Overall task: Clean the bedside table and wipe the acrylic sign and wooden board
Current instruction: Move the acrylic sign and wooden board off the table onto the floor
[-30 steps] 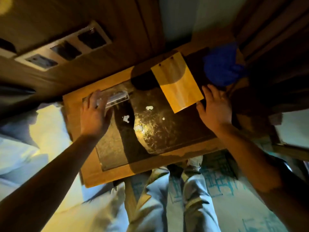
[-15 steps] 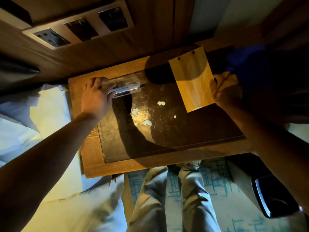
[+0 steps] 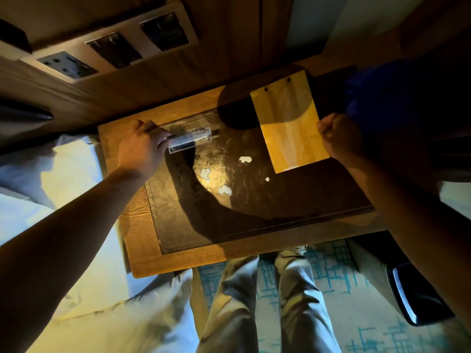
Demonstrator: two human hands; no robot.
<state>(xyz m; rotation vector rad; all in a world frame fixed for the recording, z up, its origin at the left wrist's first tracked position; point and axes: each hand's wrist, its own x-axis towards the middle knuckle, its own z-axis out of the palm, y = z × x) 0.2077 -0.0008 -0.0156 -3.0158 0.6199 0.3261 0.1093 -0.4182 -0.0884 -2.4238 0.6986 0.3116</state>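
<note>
The bedside table [image 3: 142, 215] has a wooden rim and a dark glossy inset top with a few white specks [image 3: 224, 190] on it. My left hand [image 3: 141, 149] grips the clear acrylic sign [image 3: 190, 142] at the table's back left. A yellow wooden board [image 3: 289, 123] with two small holes lies at the back right. My right hand [image 3: 340, 137] is curled at the board's right edge and holds a blue cloth [image 3: 377, 90], which rises into the shadow above the hand.
A wall panel with sockets and switches [image 3: 112, 52] sits behind the table. White bedding [image 3: 63, 189] lies to the left. A dark bin [image 3: 418, 294] stands on the patterned carpet at the lower right. My legs [image 3: 265, 301] are in front of the table.
My right hand went from lying flat beside the board to a curled grip on the blue cloth. My left hand closed round the acrylic sign. The view shifted slightly.
</note>
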